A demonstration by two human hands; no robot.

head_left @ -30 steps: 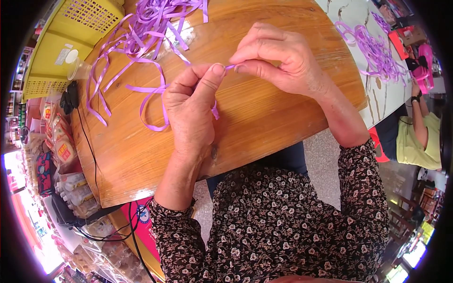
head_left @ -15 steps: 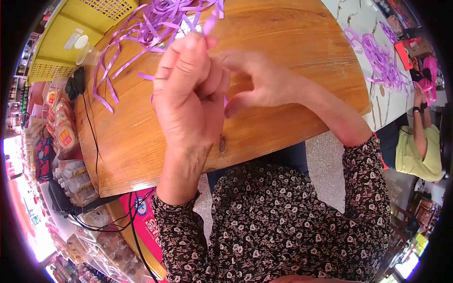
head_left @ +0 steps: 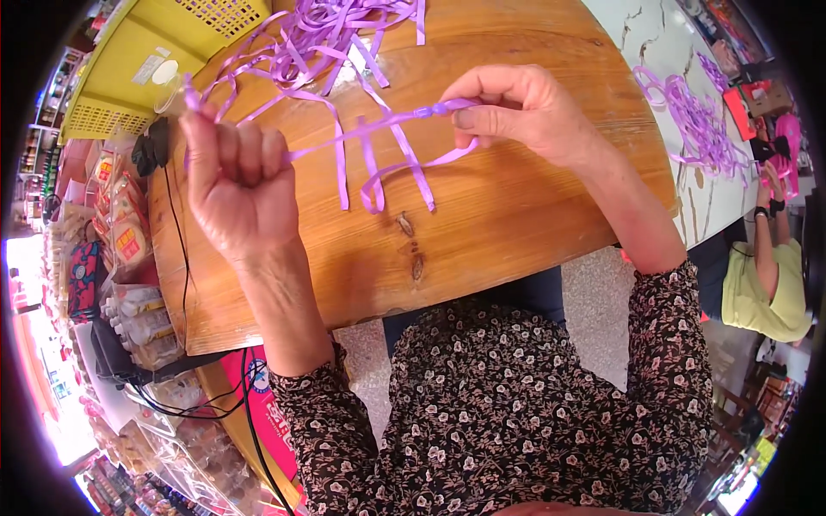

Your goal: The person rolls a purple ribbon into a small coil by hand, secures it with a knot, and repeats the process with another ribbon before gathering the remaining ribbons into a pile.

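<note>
Works at a wooden counter (head_left: 516,206), with a yellow basket (head_left: 129,69) at its far left corner, a heap of purple ribbons (head_left: 323,43) near its far edge and a marbled counter (head_left: 632,24) beyond its right edge. Holds a knotted purple ribbon (head_left: 425,112) above the wooden counter. Folds over it with the raised left grip (head_left: 245,185), palm inward; pinches beside the knots with the right grip (head_left: 533,113).

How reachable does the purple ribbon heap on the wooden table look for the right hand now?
Probably yes: nothing solid stands between the right hand and the purple ribbon heap, though that hand is pinching a knotted ribbon.
</note>
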